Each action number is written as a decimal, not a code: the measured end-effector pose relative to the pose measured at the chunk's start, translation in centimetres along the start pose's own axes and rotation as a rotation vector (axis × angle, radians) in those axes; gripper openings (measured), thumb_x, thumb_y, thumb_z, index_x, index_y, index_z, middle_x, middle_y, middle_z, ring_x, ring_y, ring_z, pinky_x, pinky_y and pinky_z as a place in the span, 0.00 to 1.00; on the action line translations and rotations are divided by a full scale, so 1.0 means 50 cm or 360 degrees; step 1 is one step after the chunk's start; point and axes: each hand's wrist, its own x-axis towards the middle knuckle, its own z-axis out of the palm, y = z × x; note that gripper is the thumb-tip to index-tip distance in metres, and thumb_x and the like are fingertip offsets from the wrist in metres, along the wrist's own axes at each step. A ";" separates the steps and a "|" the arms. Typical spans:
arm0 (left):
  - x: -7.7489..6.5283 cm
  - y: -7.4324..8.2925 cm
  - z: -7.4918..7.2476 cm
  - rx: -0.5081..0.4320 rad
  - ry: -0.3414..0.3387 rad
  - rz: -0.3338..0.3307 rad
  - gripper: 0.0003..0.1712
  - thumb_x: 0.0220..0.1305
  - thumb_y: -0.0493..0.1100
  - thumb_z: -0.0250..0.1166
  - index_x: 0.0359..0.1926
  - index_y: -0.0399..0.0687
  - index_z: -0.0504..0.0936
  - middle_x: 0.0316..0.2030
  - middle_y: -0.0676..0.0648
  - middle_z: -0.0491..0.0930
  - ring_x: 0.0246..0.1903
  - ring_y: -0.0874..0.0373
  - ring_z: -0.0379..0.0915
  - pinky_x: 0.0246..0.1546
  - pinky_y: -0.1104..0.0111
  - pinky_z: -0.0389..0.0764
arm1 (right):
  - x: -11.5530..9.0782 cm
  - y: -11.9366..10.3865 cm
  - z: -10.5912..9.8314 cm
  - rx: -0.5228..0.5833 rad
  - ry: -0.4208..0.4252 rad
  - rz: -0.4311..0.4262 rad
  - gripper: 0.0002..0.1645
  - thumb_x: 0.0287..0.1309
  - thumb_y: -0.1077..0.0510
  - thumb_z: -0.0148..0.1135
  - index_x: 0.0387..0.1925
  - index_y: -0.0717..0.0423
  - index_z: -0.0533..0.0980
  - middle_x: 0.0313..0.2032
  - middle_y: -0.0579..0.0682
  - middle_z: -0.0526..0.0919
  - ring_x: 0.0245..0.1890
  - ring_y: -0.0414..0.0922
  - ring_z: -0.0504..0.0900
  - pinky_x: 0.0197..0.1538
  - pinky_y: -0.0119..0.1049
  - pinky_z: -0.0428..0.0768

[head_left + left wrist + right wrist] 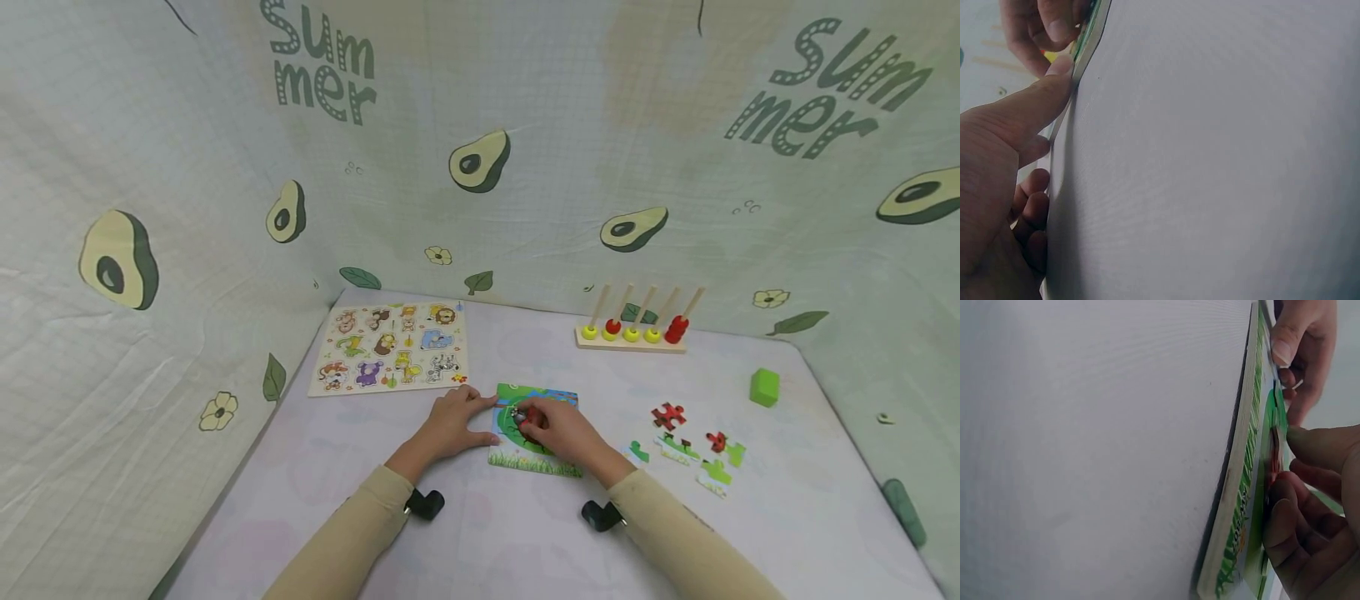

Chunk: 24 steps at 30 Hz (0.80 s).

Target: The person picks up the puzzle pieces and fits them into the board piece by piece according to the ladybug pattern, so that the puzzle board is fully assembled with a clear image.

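Note:
A small green and blue puzzle board (517, 461) lies on the table, its thick pale edge plain in the right wrist view. My right hand (562, 429) pinches a red and black ladybug puzzle piece (1275, 453) between thumb and fingers, low over the middle of the board. At the board's left side rests my left hand (447, 423), thumb and forefinger spread apart and touching the edge. The left wrist view shows the left thumb (1047, 97) stretched along that edge. Part of the ladybug piece is hidden behind the right fingers.
Right of the board lie several loose puzzle pieces, among them a red one (667, 415) and a green one (715, 475). A green block (765, 387) sits farther right. Behind stand a peg counter with beads (630, 345) and, at left, an animal puzzle board (390, 345).

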 end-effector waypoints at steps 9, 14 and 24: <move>0.002 -0.002 0.002 0.0003 -0.0014 -0.0016 0.44 0.59 0.69 0.69 0.74 0.63 0.71 0.53 0.51 0.71 0.50 0.56 0.65 0.53 0.57 0.66 | -0.008 -0.004 0.004 -0.0166 0.0036 -0.0043 0.21 0.60 0.50 0.74 0.54 0.49 0.84 0.43 0.45 0.78 0.36 0.39 0.73 0.41 0.39 0.75; 0.002 -0.004 0.001 -0.0003 -0.0023 -0.0019 0.44 0.59 0.70 0.69 0.74 0.63 0.71 0.52 0.51 0.70 0.49 0.56 0.65 0.53 0.57 0.66 | -0.008 -0.005 0.008 -0.0197 0.0048 -0.0085 0.19 0.60 0.50 0.74 0.52 0.48 0.85 0.43 0.46 0.77 0.35 0.39 0.72 0.40 0.37 0.74; -0.001 0.000 -0.002 -0.0014 0.0004 -0.0001 0.44 0.59 0.69 0.70 0.73 0.62 0.72 0.51 0.51 0.70 0.49 0.56 0.65 0.52 0.56 0.66 | -0.006 -0.009 0.010 -0.0229 0.0071 -0.0116 0.16 0.61 0.52 0.73 0.50 0.49 0.86 0.41 0.45 0.76 0.33 0.38 0.71 0.38 0.35 0.73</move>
